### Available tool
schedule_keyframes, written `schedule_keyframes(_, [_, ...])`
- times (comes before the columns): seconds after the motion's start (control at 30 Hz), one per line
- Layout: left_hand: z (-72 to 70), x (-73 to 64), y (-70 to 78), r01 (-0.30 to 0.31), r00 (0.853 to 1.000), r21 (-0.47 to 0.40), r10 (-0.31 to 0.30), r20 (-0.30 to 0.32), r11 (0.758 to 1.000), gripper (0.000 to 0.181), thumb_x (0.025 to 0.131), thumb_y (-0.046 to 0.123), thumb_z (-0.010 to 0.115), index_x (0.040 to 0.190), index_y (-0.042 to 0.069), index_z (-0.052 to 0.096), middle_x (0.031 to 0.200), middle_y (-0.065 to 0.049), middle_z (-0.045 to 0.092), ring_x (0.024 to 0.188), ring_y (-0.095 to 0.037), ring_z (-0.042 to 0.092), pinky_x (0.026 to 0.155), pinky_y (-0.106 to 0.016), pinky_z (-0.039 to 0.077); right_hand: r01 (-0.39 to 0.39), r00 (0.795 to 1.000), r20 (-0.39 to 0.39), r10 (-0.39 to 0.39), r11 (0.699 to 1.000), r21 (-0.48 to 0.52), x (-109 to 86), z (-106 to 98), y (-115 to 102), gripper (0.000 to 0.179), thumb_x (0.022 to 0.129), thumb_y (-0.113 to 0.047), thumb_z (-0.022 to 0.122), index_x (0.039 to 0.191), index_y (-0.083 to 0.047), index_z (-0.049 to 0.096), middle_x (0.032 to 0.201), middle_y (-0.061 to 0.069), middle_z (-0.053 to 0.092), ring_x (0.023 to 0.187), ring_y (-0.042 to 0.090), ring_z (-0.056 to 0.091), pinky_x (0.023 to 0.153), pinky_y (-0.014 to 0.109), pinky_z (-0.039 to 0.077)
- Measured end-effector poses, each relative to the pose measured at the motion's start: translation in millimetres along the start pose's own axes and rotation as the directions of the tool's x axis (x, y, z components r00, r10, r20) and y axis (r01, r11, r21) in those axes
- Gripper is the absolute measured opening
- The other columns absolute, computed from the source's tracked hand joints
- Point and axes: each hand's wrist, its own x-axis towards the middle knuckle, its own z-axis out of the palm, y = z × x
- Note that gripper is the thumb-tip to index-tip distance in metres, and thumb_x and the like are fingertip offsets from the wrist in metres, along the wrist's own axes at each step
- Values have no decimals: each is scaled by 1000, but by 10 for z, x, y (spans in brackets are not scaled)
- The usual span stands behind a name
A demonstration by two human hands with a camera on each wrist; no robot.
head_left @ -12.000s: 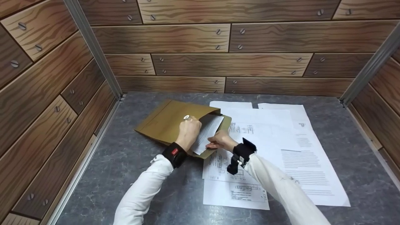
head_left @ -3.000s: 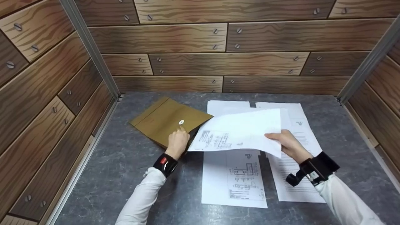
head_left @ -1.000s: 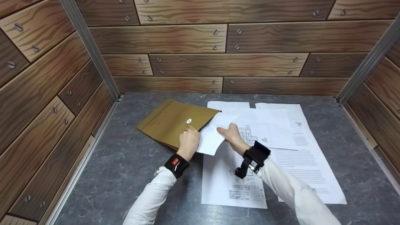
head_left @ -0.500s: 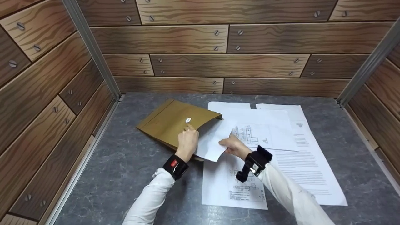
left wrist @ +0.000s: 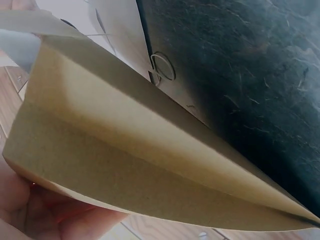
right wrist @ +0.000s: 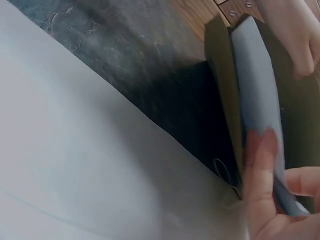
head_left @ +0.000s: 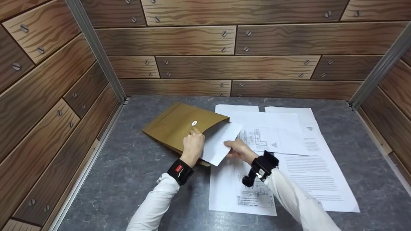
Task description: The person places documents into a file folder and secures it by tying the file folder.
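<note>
A brown kraft document envelope [head_left: 173, 123] with a white round button [head_left: 194, 123] lies at the left, its mouth gaping toward the right. My left hand [head_left: 193, 144] grips the upper panel at the mouth, lifting it; the left wrist view shows the fingers at the envelope's edge and its folded side gusset [left wrist: 125, 135]. Between thumb and fingers, my right hand [head_left: 240, 150] holds a white paper sheet [head_left: 218, 146], which is bent slightly. Much of this sheet is inside the envelope, hidden under the panel. In the right wrist view the sheet [right wrist: 257, 85] stands between the two brown panels.
Several printed sheets with drawings [head_left: 257, 199] and text [head_left: 314, 176] overlap on the grey tabletop [head_left: 135, 192] to the right of the envelope. A thin string loop [left wrist: 163, 66] hangs by the envelope's mouth. Wood-patterned walls [head_left: 196, 40] enclose the back and sides.
Three seconds ago the right hand held the sheet spread out at the right; it has moved left, and the sheet has gone into the envelope's mouth. The mouth gapes wider than one second ago.
</note>
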Motion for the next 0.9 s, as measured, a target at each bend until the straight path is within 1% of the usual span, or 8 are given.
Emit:
schedule_keyframes(0.13, [8,-7,-6,-2,999,21,3,-45,1000,30,83,6,46,101,-13,61,74,-16,60,53,-20,59,41,-32,47,15,998,69,-16,1000,5,-172,-108,-148,8,86,5,52,79,9,49,60,7,54,51,9,54,51,17,46])
schedule_keyframes(0.27, [12,-14,-4,-8,997,38,11,-74,999,31,83,6,44,99,-13,61,71,-16,59,51,-19,57,40,-31,45,43,993,107,-59,989,138,-111,-103,-142,18,84,14,50,69,9,41,60,15,56,58,19,63,61,23,51])
schedule_keyframes(0.33, [3,-19,3,-12,998,35,14,-61,999,31,82,6,44,100,-13,61,72,-16,59,50,-19,56,40,-31,45,43,992,108,-64,982,184,-50,-61,-116,21,84,14,49,67,8,38,61,18,57,61,25,64,63,26,51])
schedule_keyframes(0.47, [-21,-27,18,-12,1000,4,12,-3,1000,32,83,7,47,104,-13,60,79,-20,60,58,-22,59,42,-33,47,36,995,82,-48,989,140,-50,68,-162,20,85,13,49,69,6,39,59,17,58,56,21,63,56,21,50])
schedule_keyframes(0.6, [-43,-33,29,-8,1000,-8,9,25,1000,33,84,8,49,106,-14,58,84,-21,61,64,-24,60,45,-33,48,2,998,68,-10,994,111,35,174,-157,16,85,12,50,72,7,42,63,22,60,58,22,64,56,22,50])
schedule_keyframes(0.73, [-38,-39,34,-15,1000,2,15,2,1000,31,83,8,47,104,-13,59,79,-19,60,60,-22,59,44,-33,47,1,998,62,-12,985,172,248,251,-87,17,83,13,53,70,7,44,72,32,59,68,33,64,62,31,51])
schedule_keyframes(0.83, [-31,-42,36,-22,1000,11,22,-19,1000,30,83,7,46,102,-13,60,77,-18,60,58,-21,58,42,-32,47,23,992,116,-56,963,269,752,192,220,17,79,12,59,69,9,46,71,35,57,68,38,63,61,34,51])
schedule_keyframes(0.9, [-29,-45,38,-26,999,15,27,-32,1000,30,82,7,47,100,-12,61,75,-17,59,57,-20,58,42,-32,47,18,991,123,-56,956,291,892,195,295,15,79,11,61,71,11,48,72,35,57,68,39,63,61,35,52])
